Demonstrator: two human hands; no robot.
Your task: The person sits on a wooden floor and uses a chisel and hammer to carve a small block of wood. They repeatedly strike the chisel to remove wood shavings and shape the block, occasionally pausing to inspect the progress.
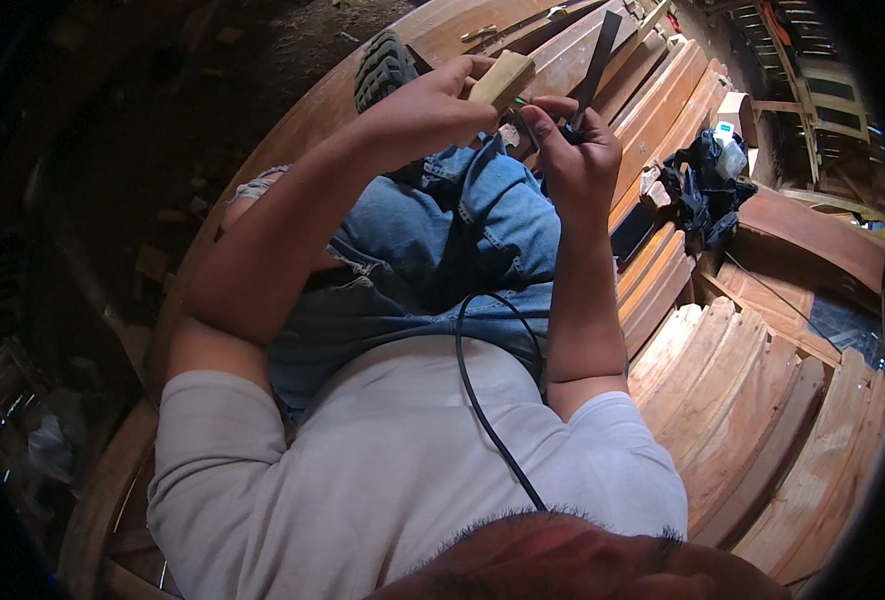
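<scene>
My left hand (447,101) is closed round a short, pale wooden block (504,80), holding it tilted above my lap. Close to its right, my right hand (585,155) grips a dark, flat, straight-edged strip (599,66) that points up and away. Whether this strip is a file or a blade, I cannot tell. A tiny green spot (521,100) shows between the block and my right fingertips; what it belongs to is too small to make out. Both hands are raised over my blue jeans (483,200), and the block and the strip stay apart.
Curved wooden boards (653,110) lie beneath and beyond me. To the right are a black plastic bag (706,185), a dark phone (633,232) and stacked pale slats (708,370). A black cable (478,400) loops over my white shirt. My shoe (388,68) rests at the far left.
</scene>
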